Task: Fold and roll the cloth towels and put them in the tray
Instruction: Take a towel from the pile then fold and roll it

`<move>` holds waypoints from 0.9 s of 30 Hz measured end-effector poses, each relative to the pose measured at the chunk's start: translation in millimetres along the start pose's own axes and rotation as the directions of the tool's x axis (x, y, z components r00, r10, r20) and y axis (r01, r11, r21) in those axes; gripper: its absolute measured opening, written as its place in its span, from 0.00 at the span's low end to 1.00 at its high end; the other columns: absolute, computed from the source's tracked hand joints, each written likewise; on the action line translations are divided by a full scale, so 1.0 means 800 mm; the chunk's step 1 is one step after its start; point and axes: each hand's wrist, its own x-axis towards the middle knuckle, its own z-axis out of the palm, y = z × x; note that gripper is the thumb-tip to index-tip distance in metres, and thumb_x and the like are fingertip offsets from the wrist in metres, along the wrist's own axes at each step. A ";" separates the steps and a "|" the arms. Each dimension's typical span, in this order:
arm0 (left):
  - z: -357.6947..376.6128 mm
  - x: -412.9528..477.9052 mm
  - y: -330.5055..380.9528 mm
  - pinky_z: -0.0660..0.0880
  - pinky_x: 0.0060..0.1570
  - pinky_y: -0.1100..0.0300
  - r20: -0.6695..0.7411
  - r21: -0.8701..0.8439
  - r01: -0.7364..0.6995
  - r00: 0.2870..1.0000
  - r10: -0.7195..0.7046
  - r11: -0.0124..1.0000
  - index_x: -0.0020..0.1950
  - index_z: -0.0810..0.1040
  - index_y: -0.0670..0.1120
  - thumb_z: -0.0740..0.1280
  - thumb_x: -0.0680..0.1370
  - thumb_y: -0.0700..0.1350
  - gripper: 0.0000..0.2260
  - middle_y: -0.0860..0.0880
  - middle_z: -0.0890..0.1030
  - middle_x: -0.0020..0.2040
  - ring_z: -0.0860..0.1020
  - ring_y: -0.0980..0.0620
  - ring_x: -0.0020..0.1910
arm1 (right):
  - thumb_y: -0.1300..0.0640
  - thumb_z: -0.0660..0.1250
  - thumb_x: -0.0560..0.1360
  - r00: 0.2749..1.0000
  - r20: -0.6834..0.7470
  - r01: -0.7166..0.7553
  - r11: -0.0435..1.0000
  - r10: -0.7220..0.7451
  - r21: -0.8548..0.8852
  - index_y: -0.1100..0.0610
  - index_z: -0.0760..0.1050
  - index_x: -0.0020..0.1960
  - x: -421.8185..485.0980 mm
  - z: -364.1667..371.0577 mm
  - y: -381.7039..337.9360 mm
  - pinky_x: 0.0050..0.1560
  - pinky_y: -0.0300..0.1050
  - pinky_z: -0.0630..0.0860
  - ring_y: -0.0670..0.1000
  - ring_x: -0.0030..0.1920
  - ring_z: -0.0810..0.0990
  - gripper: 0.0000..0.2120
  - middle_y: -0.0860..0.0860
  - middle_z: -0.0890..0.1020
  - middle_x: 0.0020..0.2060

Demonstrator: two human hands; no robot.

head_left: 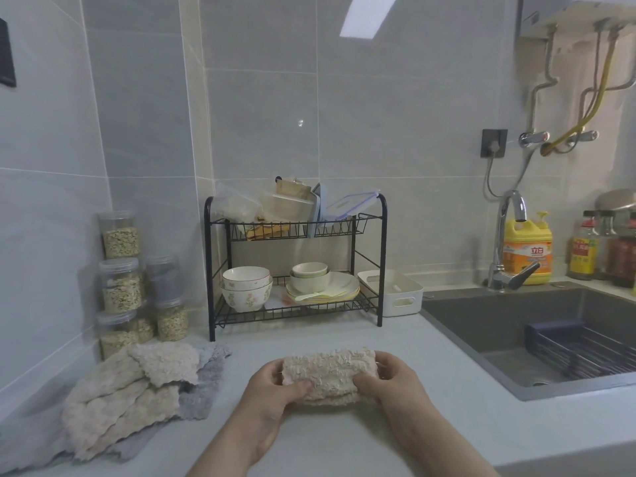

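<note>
1. Step in hand, as judged: rolling 1 beige towel (327,373) into a firm bundle. Both thumbs should press the loose edge inward while the fingers turn evenly, so neither end slackens.
2. The grip ought to hold until the roll reaches the white tray (402,302); the fluffy cloth would likely spring open otherwise.
3. The left hand (275,390) and right hand (385,380) each clasped 1 end of the towel, thumbs on the near face.
4. The towel lay between the 2 hands, over the countertop (464,407); contact with the surface could not be told.
5. The tray stood well beyond the hands, just beside the dish rack (382,256). The pile of unfolded towels (127,401) lay to the left.
</note>
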 end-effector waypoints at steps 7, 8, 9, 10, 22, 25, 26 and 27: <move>0.000 -0.002 -0.005 0.77 0.47 0.56 0.006 0.104 -0.075 0.997 0.075 0.992 0.54 0.75 0.42 0.70 0.71 0.27 0.16 0.43 0.84 0.43 0.81 0.47 0.44 | 0.72 0.68 0.72 0.999 0.047 0.009 0.998 -0.006 -0.069 0.61 0.78 0.57 -0.007 -0.007 -0.003 0.39 0.39 0.79 0.57 0.46 0.85 0.16 0.58 0.85 0.47; 0.000 0.001 -0.006 0.77 0.50 0.55 0.004 0.109 -0.086 0.996 0.086 0.990 0.54 0.75 0.43 0.70 0.71 0.28 0.16 0.42 0.83 0.46 0.81 0.47 0.45 | 0.71 0.68 0.72 0.998 0.066 0.013 0.996 -0.008 -0.084 0.61 0.78 0.56 -0.006 -0.008 -0.001 0.38 0.38 0.78 0.55 0.45 0.85 0.14 0.58 0.85 0.46; -0.002 0.004 -0.009 0.77 0.52 0.53 0.004 0.103 -0.097 0.995 0.097 0.990 0.55 0.75 0.43 0.70 0.71 0.29 0.16 0.42 0.83 0.49 0.82 0.47 0.47 | 0.71 0.67 0.73 0.997 0.081 0.019 0.995 -0.011 -0.094 0.62 0.79 0.56 -0.005 -0.008 0.000 0.38 0.36 0.78 0.52 0.43 0.84 0.13 0.57 0.86 0.46; -0.004 0.008 -0.012 0.76 0.54 0.52 0.003 0.101 -0.101 0.995 0.101 0.990 0.55 0.75 0.42 0.70 0.72 0.29 0.16 0.42 0.83 0.50 0.82 0.46 0.49 | 0.71 0.67 0.73 0.996 0.091 0.021 0.995 -0.012 -0.099 0.61 0.79 0.55 -0.002 -0.009 0.002 0.38 0.35 0.77 0.50 0.42 0.84 0.12 0.57 0.86 0.45; -0.007 0.025 -0.012 0.77 0.49 0.62 -0.127 0.260 -0.005 0.991 0.039 0.966 0.53 0.77 0.49 0.73 0.68 0.37 0.17 0.54 0.84 0.48 0.82 0.56 0.49 | 0.65 0.66 0.75 0.995 0.030 -0.082 0.967 0.092 -0.241 0.47 0.79 0.58 0.010 0.001 -0.013 0.53 0.41 0.77 0.46 0.51 0.83 0.17 0.46 0.85 0.48; 0.002 0.027 -0.001 0.77 0.47 0.63 -0.172 0.327 0.106 0.984 -0.051 0.939 0.53 0.77 0.50 0.74 0.68 0.39 0.15 0.55 0.85 0.47 0.82 0.57 0.48 | 0.64 0.65 0.76 0.982 0.022 -0.170 0.939 0.185 -0.300 0.47 0.78 0.59 0.015 0.002 -0.026 0.52 0.39 0.76 0.43 0.51 0.82 0.17 0.43 0.85 0.49; 0.005 0.029 0.005 0.77 0.48 0.61 -0.184 0.332 0.158 0.978 -0.100 0.930 0.53 0.77 0.49 0.73 0.68 0.40 0.16 0.54 0.85 0.48 0.82 0.55 0.49 | 0.64 0.65 0.76 0.972 0.008 -0.220 0.925 0.234 -0.310 0.47 0.78 0.58 0.017 0.003 -0.031 0.51 0.38 0.76 0.42 0.51 0.82 0.16 0.43 0.85 0.49; 0.009 0.031 0.011 0.78 0.47 0.62 -0.199 0.320 0.207 0.969 -0.148 0.924 0.53 0.78 0.49 0.73 0.68 0.38 0.15 0.52 0.85 0.48 0.83 0.54 0.49 | 0.64 0.65 0.75 0.958 -0.007 -0.274 0.908 0.287 -0.316 0.47 0.78 0.58 0.018 0.005 -0.039 0.50 0.38 0.75 0.42 0.51 0.82 0.16 0.42 0.85 0.48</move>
